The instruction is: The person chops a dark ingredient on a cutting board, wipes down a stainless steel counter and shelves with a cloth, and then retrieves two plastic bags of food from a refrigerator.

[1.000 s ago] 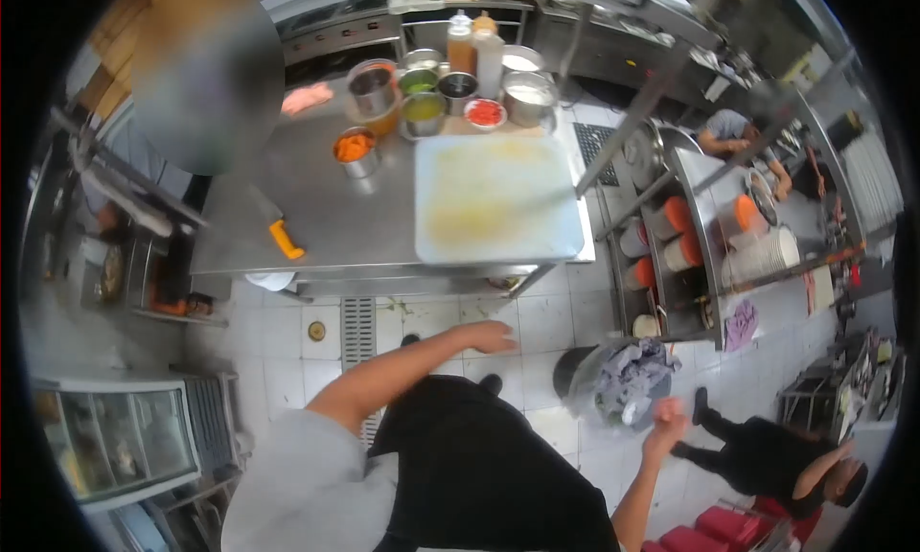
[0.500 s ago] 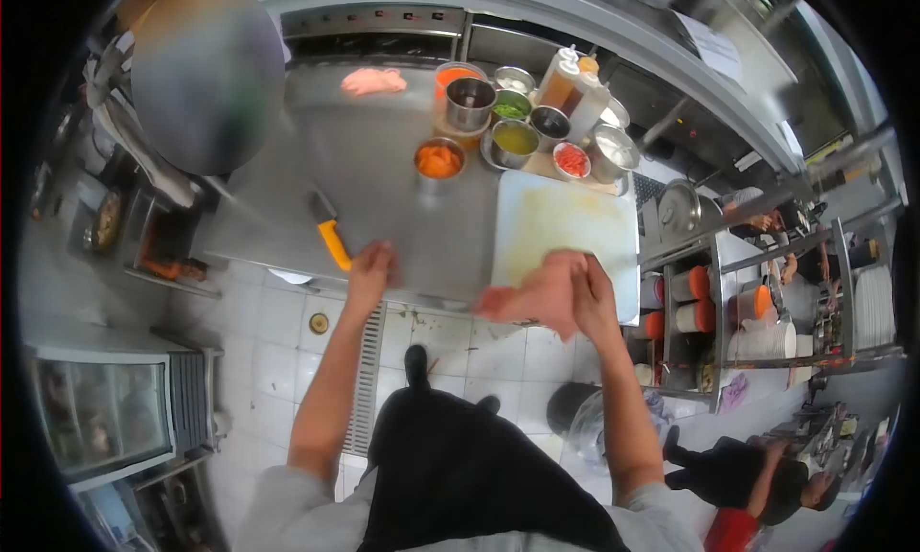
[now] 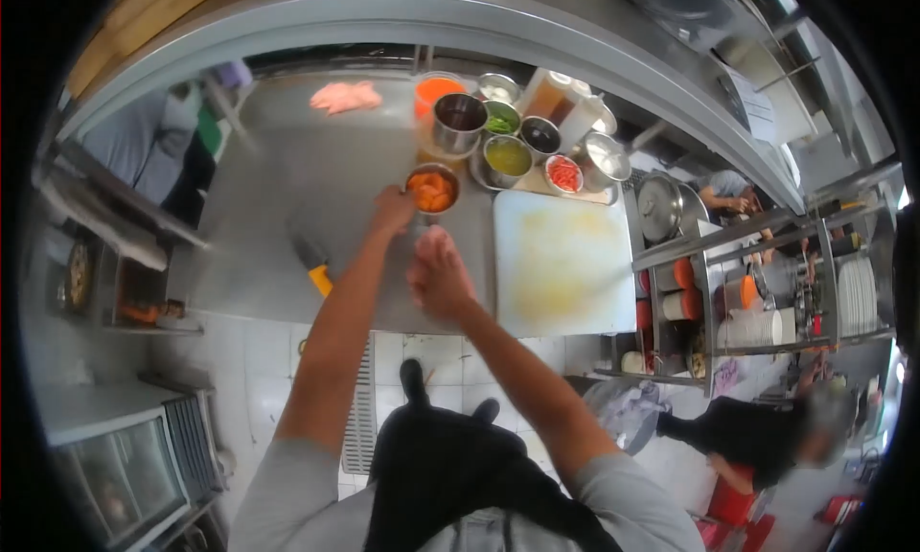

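Observation:
My left hand [image 3: 394, 211] is closed at the left side of the small metal cup of orange pieces [image 3: 433, 190], its fingers against the rim. Just below the cup, my right hand [image 3: 441, 282] is wrapped round a bunched pink cloth [image 3: 422, 255]. On the steel counter to the left lies a knife with a yellow handle [image 3: 321, 280]. To the right of my hands is the white cutting board [image 3: 565, 264], with yellow stains on it.
Metal bowls of green [image 3: 508, 156] and red food [image 3: 563, 174], and squeeze bottles [image 3: 548, 94], stand behind the board. Another pink cloth [image 3: 345, 97] lies at the counter's back. A co-worker [image 3: 757, 427] is at lower right; another person [image 3: 144, 149] is at upper left.
My left hand has moved up to the orange cup. My right hand has carried the pink cloth left, away from the board, and the cloth is now bunched. The view has shifted.

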A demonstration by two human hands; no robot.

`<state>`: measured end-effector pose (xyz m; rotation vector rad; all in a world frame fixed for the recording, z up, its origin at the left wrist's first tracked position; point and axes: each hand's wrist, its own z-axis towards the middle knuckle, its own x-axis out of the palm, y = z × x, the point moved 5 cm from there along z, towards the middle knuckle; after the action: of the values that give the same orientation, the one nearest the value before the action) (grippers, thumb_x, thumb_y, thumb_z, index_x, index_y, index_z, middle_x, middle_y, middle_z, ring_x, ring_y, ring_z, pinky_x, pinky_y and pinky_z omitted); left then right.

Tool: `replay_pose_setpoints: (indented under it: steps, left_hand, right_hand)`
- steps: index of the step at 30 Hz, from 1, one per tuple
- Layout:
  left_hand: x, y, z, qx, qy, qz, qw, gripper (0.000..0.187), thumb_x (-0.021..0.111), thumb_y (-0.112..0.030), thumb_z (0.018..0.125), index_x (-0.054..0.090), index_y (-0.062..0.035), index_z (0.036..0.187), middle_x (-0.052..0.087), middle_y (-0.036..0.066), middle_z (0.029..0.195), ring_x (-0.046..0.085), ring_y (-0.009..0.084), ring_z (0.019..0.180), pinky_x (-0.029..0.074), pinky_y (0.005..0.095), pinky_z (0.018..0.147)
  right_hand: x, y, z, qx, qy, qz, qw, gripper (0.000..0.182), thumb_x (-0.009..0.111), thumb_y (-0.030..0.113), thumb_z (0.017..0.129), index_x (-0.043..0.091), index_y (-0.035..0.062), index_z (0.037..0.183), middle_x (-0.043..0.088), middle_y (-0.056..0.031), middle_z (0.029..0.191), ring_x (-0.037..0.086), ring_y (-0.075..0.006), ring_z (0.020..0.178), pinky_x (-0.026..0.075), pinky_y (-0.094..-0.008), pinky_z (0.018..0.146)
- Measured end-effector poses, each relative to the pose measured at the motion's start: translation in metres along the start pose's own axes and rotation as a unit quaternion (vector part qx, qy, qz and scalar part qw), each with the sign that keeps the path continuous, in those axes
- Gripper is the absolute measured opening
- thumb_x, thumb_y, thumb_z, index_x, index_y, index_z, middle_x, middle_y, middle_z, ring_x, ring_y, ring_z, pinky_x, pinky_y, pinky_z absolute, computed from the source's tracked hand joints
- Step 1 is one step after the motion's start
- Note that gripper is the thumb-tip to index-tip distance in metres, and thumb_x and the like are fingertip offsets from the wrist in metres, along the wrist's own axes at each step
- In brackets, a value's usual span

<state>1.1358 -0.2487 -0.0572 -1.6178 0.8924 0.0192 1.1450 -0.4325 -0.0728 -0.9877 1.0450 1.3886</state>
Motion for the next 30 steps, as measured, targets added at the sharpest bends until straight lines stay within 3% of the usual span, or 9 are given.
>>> replay_pose_setpoints:
  steps: [9,10,14,15,16,19,22,24,30]
  left_hand:
    - [0.005,0.045,0.036,0.044,0.040,-0.004,0.998,0.035,0.058,-0.023,0.088,0.066,0.0108,0.091,0.067,0.031,0.087,0.067,0.0471,0.085,0.051,0.0521,0.081]
    - [0.006,0.070,0.048,0.065,-0.020,-0.020,0.998,0.034,0.058,-0.022,0.088,0.066,0.0101,0.087,0.067,0.028,0.081,0.068,0.0442,0.080,0.051,0.0504,0.076]
    - [-0.031,0.058,0.023,0.019,-0.015,-0.098,0.995,0.030,0.058,-0.020,0.089,0.065,0.0086,0.083,0.066,0.021,0.072,0.069,0.0323,0.065,0.053,0.0437,0.061]
    - [-0.035,0.057,0.019,0.021,-0.012,-0.096,0.995,0.030,0.058,-0.020,0.089,0.065,0.0086,0.083,0.066,0.021,0.072,0.069,0.0323,0.065,0.053,0.0437,0.061]
    - [-0.039,0.057,0.018,0.010,-0.012,-0.107,0.994,0.030,0.058,-0.020,0.090,0.065,0.0081,0.084,0.066,0.019,0.072,0.067,0.0285,0.061,0.053,0.0409,0.058]
    - [-0.046,0.076,0.036,0.015,0.000,-0.120,0.993,0.031,0.057,-0.022,0.091,0.063,0.0079,0.090,0.066,0.017,0.078,0.066,0.0248,0.059,0.055,0.0376,0.057]
    - [-0.046,0.082,0.033,0.007,0.010,-0.143,0.990,0.034,0.056,-0.025,0.094,0.062,0.0082,0.098,0.066,0.017,0.085,0.067,0.0247,0.067,0.058,0.0369,0.061]
    - [-0.054,0.080,0.030,-0.013,0.004,-0.161,0.987,0.035,0.055,-0.026,0.095,0.061,0.0080,0.102,0.066,0.016,0.087,0.067,0.0244,0.072,0.059,0.0364,0.064]
    - [-0.057,0.075,0.016,-0.037,-0.023,-0.211,0.976,0.035,0.051,-0.025,0.097,0.060,0.0080,0.105,0.064,0.013,0.090,0.066,0.0229,0.083,0.060,0.0360,0.070]
  right_hand:
    - [-0.026,0.018,-0.162,0.269,0.098,0.128,0.950,0.032,0.050,0.007,0.088,0.062,-0.0076,0.114,0.051,-0.0327,0.131,0.050,-0.0442,0.125,0.042,-0.0482,0.105]
    - [-0.030,0.028,-0.186,0.169,0.460,0.170,0.855,0.044,0.055,0.012,0.088,0.056,-0.0030,0.129,0.060,-0.0269,0.126,0.059,-0.0401,0.116,0.049,-0.0459,0.097]
    - [-0.096,0.016,-0.143,0.198,0.652,0.261,0.684,0.037,0.065,0.022,0.089,0.062,0.0144,0.125,0.072,-0.0135,0.104,0.068,-0.0280,0.099,0.052,-0.0463,0.087]
    - [-0.142,-0.003,-0.108,0.273,0.439,0.233,0.824,0.033,0.066,0.021,0.091,0.063,0.0097,0.122,0.073,-0.0133,0.099,0.069,-0.0233,0.100,0.054,-0.0437,0.085]
    - [-0.167,-0.019,-0.075,0.484,0.315,0.375,0.725,0.031,0.064,0.019,0.092,0.061,0.0069,0.121,0.070,-0.0137,0.105,0.069,-0.0238,0.100,0.055,-0.0373,0.081]
    - [-0.121,-0.054,-0.006,0.174,-0.078,0.361,0.913,0.025,0.059,0.015,0.093,0.065,0.0088,0.116,0.066,-0.0150,0.113,0.069,-0.0212,0.095,0.054,-0.0291,0.074]
    - [0.008,-0.059,0.039,0.208,0.011,0.662,0.720,0.037,0.054,0.010,0.092,0.057,0.0107,0.129,0.047,-0.0153,0.137,0.052,-0.0282,0.125,0.050,-0.0373,0.085]
    - [0.037,-0.049,0.040,-0.003,0.074,-0.144,0.987,0.043,0.053,0.011,0.087,0.053,0.0063,0.129,0.041,-0.0170,0.140,0.040,-0.0390,0.131,0.038,-0.0513,0.101]
    - [0.048,-0.135,0.021,0.044,0.272,-0.088,0.957,0.072,0.052,0.018,0.085,0.026,-0.0011,0.149,0.021,-0.0284,0.154,0.015,-0.0510,0.144,0.018,-0.0625,0.115]
